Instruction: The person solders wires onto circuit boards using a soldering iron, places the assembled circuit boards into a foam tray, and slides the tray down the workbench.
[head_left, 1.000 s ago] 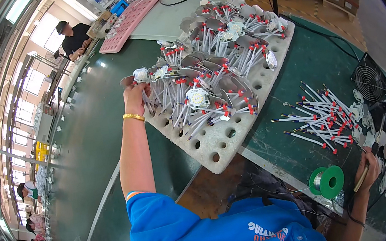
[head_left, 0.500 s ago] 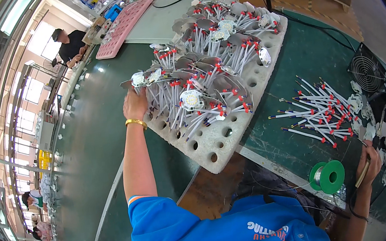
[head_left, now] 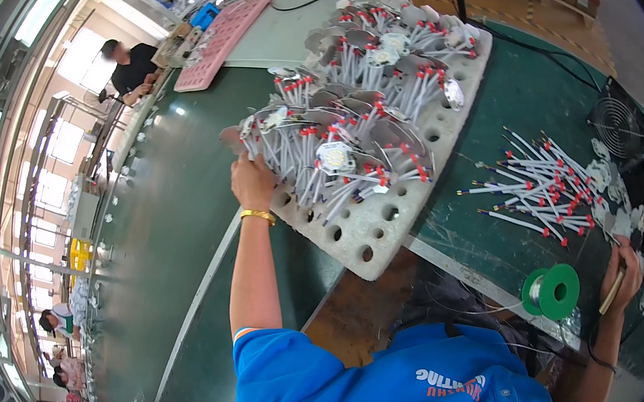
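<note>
My left hand (head_left: 253, 182) reaches to the left edge of the pale foam board (head_left: 375, 256). Its fingers close round white wires (head_left: 252, 147) below a round metal disc (head_left: 231, 137); the fingertips are partly hidden among them. Over the board stand many white wires with red connectors, metal discs and white LED boards, one of them an LED board (head_left: 335, 158) near the front. At the lower right, my right hand (head_left: 628, 268) is wrapped round the tan handle of a soldering iron (head_left: 612, 292), its tip pointing up beside small whitish plates (head_left: 622, 221).
Loose white wires (head_left: 536, 189) with red connectors lie on the green table right of the board. Nearby are a green solder spool (head_left: 554, 292) and a black fan (head_left: 618, 119). A pink perforated tray (head_left: 224, 47) lies at the back; a person (head_left: 131, 70) sits far left.
The whole view has shifted slightly right. My left hand has moved a little lower and nearer to me against the board's edge. My right hand keeps the soldering iron in about the same place.
</note>
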Tool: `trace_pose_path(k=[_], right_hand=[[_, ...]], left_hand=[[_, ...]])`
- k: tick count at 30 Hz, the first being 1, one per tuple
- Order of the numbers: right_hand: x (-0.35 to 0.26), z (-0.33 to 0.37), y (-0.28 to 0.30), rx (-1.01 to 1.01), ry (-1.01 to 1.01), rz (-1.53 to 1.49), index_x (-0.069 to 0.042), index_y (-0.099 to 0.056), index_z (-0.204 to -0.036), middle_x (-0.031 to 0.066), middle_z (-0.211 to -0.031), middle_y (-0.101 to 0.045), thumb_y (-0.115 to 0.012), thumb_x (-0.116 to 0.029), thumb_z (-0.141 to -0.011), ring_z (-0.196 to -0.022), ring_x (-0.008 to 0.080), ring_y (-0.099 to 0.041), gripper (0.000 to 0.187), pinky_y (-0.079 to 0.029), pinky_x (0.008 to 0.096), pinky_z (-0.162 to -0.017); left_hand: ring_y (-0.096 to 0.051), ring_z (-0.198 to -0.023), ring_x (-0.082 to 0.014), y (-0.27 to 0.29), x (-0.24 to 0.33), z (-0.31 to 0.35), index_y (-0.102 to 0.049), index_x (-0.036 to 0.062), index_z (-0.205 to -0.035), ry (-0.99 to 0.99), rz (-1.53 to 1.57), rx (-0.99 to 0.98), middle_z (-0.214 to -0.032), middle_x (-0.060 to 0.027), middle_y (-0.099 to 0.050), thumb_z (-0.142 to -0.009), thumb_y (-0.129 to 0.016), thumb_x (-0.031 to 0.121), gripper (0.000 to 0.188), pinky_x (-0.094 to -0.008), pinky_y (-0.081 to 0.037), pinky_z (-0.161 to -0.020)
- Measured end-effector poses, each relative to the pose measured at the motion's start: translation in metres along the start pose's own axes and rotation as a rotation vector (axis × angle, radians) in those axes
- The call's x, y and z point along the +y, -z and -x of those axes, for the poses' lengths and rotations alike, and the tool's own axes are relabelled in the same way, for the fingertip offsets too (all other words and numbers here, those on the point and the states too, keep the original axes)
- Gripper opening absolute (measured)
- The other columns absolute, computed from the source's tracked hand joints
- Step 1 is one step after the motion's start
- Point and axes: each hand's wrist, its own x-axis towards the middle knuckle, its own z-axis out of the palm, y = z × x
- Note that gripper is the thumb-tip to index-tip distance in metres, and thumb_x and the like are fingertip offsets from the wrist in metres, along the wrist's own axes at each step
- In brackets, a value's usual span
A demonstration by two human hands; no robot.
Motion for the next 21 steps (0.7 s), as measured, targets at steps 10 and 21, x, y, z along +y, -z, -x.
trace_pose_path(k=[10, 21], right_hand=[[-0.019, -0.019, 0.003, 0.027, 0.024, -0.011, 0.001, -0.048, -0.094, 0.0196, -0.087, -0.063, -0.059, 0.01, -0.074, -0.071, 0.0277, -0.063, 0.025, -0.048, 0.0318, -0.063], [-0.031, -0.032, 0.006, 0.056, -0.057, -0.139, -0.002, -0.049, -0.087, 0.0165, -0.086, -0.064, -0.061, 0.008, -0.07, -0.065, 0.0244, -0.062, 0.024, -0.048, 0.03, -0.058]], left_hand=[[-0.052, -0.069, -0.0167, 0.058, 0.042, 0.04, -0.055, 0.0042, -0.107, -0.112, 0.585, 0.361, -0.094, -0.0083, -0.054, -0.079, -0.056, 0.008, 0.029, -0.0278, -0.043, -0.064], [-0.057, -0.072, -0.0196, 0.073, 0.206, 0.178, -0.06, 0.0033, -0.09, -0.904, 1.008, -0.438, -0.084, -0.01, -0.059, -0.073, -0.058, -0.004, 0.018, -0.0279, -0.045, -0.064]])
